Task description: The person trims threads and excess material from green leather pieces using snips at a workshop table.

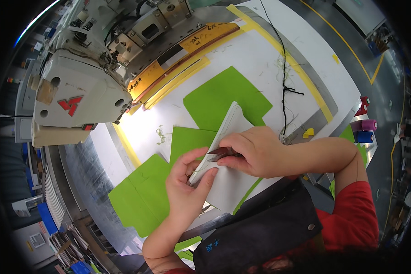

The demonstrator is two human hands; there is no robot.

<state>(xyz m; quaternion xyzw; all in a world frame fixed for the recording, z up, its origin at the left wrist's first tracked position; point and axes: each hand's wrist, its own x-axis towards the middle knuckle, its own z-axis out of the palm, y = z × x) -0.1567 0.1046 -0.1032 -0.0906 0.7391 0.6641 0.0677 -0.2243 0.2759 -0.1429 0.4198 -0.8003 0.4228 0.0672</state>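
My left hand [187, 187] pinches the folded edge of a fabric piece [230, 185], white on the side facing me with a green strip along its lower edge. In my right hand [260, 150] is a small dark pair of thread snips [222, 154], its tips lying against that folded edge close to my left fingers. A thin thread shows near my left fingertips. Flat on the white work surface [251, 50] beyond my hands lie green panels: one at the far side [230, 96], one partly under the held piece [187, 141], and one at the left [144, 196].
A large sewing machine head [73, 91] stands at the left, with a yellow-taped clamp bar [182, 52] behind. A black cord [284, 68] hangs over the surface, among loose thread scraps. Thread spools [364, 137] stand at the right, and a yellow scrap [308, 133] lies nearer.
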